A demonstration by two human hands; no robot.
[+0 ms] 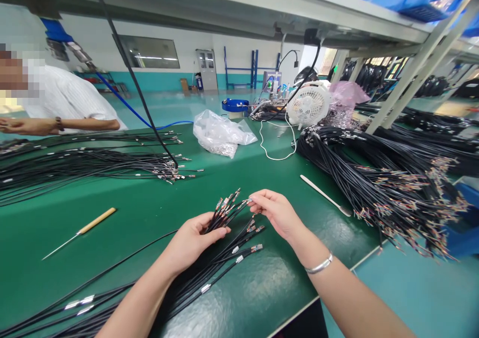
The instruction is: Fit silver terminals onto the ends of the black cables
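Note:
My left hand is closed round a bundle of thin black cables that runs across the green table toward the lower left. The cable ends fan out above my fingers, each tipped with a small metal terminal. My right hand pinches the tip of one of these cables at the top of the fan. A silver bracelet sits on my right wrist. More loose cable ends lie on the mat between my two hands.
A wooden-handled pick lies at left, a flat metal tool at right. Large piles of black cables fill the right side, others the left. A plastic bag, a white fan and another person are beyond.

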